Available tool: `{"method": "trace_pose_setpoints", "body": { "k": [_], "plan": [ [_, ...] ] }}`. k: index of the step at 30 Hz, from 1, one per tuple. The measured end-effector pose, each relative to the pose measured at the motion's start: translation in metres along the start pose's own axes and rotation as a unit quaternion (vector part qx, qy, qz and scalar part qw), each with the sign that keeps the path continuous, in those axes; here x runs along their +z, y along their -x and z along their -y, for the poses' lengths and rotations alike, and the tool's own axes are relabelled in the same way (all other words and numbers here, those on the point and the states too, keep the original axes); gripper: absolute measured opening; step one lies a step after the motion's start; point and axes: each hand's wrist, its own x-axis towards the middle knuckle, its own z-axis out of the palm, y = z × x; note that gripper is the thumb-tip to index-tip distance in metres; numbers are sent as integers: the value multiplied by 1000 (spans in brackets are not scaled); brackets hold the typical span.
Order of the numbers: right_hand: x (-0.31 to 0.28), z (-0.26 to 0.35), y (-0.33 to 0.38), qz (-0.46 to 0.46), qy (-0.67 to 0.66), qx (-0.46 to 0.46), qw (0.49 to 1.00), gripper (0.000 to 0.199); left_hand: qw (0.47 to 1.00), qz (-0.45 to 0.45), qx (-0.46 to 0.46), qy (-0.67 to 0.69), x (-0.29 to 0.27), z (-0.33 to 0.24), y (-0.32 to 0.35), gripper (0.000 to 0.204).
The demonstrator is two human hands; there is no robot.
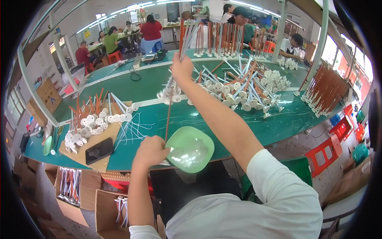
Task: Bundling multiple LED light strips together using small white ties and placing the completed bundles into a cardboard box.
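Note:
My right hand (183, 71), raised over the middle of the table, is closed around a bundle of thin rods (188, 39), brown and silvery. White round bases (169, 95) hang below that fist, slightly blurred. Near the front edge my left hand (150, 153) is closed around the lower end of a brown rod (168, 123), which runs up toward those bases. Beside its fingers is a light green bowl (191, 149) with something clear and shiny in it. The left fingertips are at the bowl's rim; whether they touch it I cannot tell.
Piles of white-based rods lie at the left (90, 121) and centre right (242, 89). More rods stand upright at the back and right. A black phone (99, 151) rests on cardboard. Open cartons (77, 193) stand below the table. Other people sit farther back.

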Motion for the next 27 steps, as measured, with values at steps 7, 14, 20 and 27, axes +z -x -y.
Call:
{"method": "trace_pose_setpoints", "body": {
  "k": [7, 14, 20, 27],
  "plan": [
    [7, 23, 4, -9, -106, 29, 994, 37, 988, -147, -13, 54, 31, 4, -20, 26],
    [-11, 33, -12, -45, -57, -33, 997, 33, 972, -213, -28, 93, 47, -39, -51, 34],
    [-49, 72, -63, -201, -222, -48, 953, 35, 966, -225, -38, 120, 36, -23, -25, 40],
    [-49, 94, -51, -212, -190, -131, 950, 34, 895, -328, -39, 299, 24, 26, 9, 43]
  ]
}}
